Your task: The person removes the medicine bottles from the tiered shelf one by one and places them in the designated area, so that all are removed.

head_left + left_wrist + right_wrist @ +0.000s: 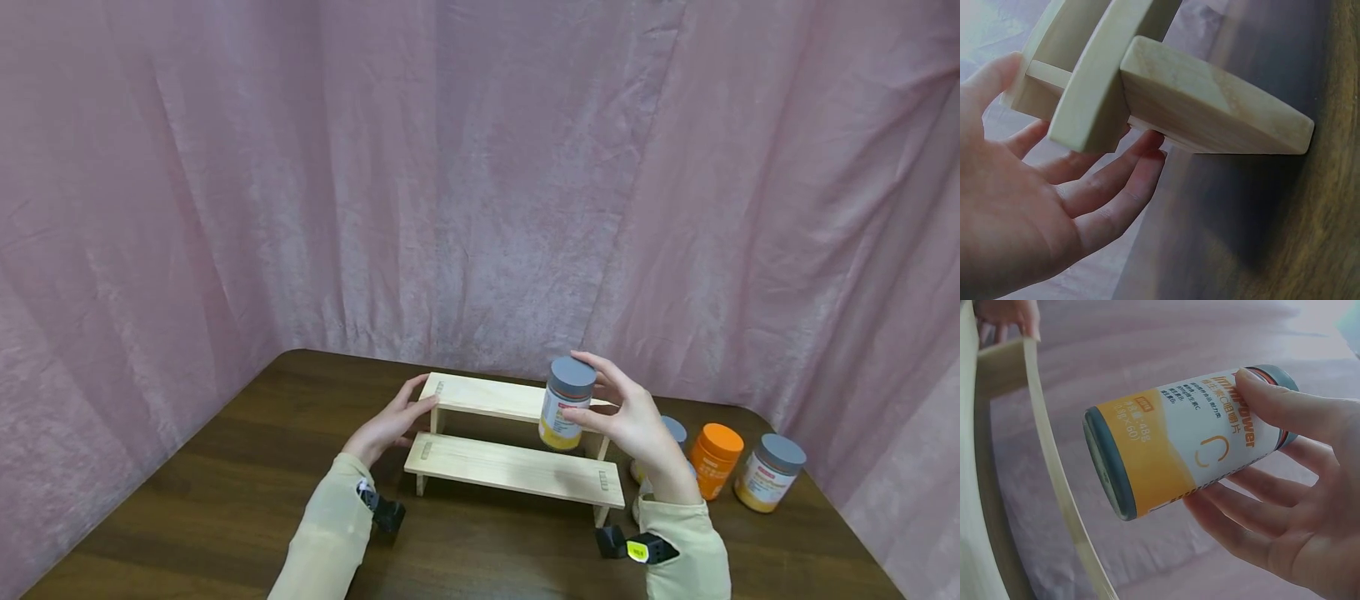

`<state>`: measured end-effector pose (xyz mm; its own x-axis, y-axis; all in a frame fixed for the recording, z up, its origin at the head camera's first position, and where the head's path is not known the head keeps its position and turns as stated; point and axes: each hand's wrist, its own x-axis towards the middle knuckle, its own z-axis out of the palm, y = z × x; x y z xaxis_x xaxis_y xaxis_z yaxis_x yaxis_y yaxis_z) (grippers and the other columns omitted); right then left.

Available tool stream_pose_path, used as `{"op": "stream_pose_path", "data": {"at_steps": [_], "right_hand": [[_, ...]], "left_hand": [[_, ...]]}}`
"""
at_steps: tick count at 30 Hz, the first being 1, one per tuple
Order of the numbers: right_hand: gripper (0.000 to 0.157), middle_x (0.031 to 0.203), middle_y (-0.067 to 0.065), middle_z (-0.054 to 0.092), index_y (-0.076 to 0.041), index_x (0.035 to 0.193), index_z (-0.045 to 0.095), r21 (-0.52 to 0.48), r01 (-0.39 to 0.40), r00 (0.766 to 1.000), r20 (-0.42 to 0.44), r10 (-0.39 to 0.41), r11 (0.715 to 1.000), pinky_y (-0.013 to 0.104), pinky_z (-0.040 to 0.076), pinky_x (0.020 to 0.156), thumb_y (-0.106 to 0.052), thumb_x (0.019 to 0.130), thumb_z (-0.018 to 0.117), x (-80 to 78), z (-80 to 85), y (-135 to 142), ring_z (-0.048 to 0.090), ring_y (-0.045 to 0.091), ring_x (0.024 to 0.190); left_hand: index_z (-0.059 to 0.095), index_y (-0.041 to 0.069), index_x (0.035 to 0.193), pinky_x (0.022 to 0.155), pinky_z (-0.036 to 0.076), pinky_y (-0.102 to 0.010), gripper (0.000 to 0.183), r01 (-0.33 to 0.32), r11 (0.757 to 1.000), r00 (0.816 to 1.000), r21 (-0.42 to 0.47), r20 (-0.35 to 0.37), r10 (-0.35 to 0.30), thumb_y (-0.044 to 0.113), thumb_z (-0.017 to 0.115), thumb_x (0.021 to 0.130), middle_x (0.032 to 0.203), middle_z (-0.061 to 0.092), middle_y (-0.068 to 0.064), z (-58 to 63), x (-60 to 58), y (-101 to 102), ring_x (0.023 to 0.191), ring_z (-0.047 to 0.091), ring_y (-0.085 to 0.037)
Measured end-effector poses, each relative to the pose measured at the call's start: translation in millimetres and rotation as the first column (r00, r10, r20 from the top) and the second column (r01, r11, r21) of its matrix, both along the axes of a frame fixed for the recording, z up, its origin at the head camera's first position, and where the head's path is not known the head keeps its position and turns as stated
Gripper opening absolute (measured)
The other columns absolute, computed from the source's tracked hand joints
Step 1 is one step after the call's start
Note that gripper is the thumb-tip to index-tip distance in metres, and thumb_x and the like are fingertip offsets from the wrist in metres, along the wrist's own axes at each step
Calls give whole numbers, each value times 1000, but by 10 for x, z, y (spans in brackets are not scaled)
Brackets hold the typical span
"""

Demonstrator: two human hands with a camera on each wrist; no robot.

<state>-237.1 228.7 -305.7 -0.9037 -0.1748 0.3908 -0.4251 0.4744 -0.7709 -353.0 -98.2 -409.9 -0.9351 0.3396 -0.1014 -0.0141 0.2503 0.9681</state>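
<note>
The right hand [637,421] holds a bottle [566,403] with a grey cap in the air, just above the right end of the wooden step shelf [510,467], thumb and fingers curled round its upper body near the cap. The bottle looks rigid, light and smooth, likely slippery on the label, so a grip round the middle suits it. The left hand [390,423], fingers spread and straight, rests against the shelf's left end. Three more bottles [716,460] stand on the counter [225,500] to the right.

Two-step shelf [517,467] stood at table [225,500] centre, left hand [390,425] at its 9 o'clock end, right hand [633,421] held bottle [566,404] above its 3 o'clock end, three bottles [716,460] stood further toward 3 o'clock, curtain [480,167] hung at 12 o'clock.
</note>
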Motion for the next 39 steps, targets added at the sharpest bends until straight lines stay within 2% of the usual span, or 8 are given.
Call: {"op": "stream_pose_path", "data": {"at_steps": [5,10,17,20,22,29,33,39], "right_hand": [[73,128,15,62,-26,145,42,3,46,999,13,-46,999,37,53,88,-20,82,78,20,5,146,63,32,113],[74,130,15,61,-28,146,40,3,95,994,45,-95,995,40,51,87,-23,82,78,54,7,261,63,31,113],[77,135,14,58,-29,148,37,-6,141,988,58,-141,990,33,50,84,-25,83,78,73,14,390,62,-4,101],[78,136,14,55,-29,149,34,-11,178,982,61,-177,984,31,50,83,-26,84,77,89,19,454,59,-8,97],[78,133,8,57,-29,150,34,-11,209,977,52,-208,978,29,50,82,-27,84,77,103,20,497,59,-9,96],[73,108,-31,57,-22,147,38,-88,303,953,20,-303,949,21,48,78,-23,85,76,149,4,655,59,-6,95],[68,105,-33,56,-18,145,42,-125,343,939,14,-344,931,18,47,77,-20,85,75,163,6,735,58,-5,92],[66,106,-33,57,-16,143,44,-120,341,938,-28,-346,932,13,46,78,-16,85,76,181,-15,842,58,-7,93]], "left_hand": [[13,31,152,89,47,-56,67,-5,1000,1000,6,2,5,43,51,99,149,38,-26,-13,-15,-17,127,48,-50],[12,31,153,88,48,-54,67,-4,1000,1000,3,5,4,44,51,99,148,38,-26,-20,-12,-30,127,48,-50],[13,33,152,88,48,-55,67,-11,1000,1000,8,10,10,44,52,98,147,40,-25,-28,-15,-26,127,49,-50],[13,32,152,88,48,-54,67,-6,1000,1000,8,10,6,44,51,98,147,40,-26,-27,-18,-15,127,49,-50],[14,33,152,88,48,-53,67,-8,1000,1000,8,13,8,45,52,98,147,40,-25,-27,-18,-3,127,49,-49],[14,35,151,84,48,-48,66,-13,1000,1000,-1,10,13,46,52,98,147,42,-23,-34,-32,6,126,51,-47],[15,36,151,84,48,-47,66,-13,1000,1000,4,11,13,47,52,97,146,43,-22,-46,-37,16,126,52,-46],[12,34,152,86,48,-50,67,6,1000,1000,12,11,-6,45,51,98,147,40,-24,-35,-33,7,125,52,-46]]}}
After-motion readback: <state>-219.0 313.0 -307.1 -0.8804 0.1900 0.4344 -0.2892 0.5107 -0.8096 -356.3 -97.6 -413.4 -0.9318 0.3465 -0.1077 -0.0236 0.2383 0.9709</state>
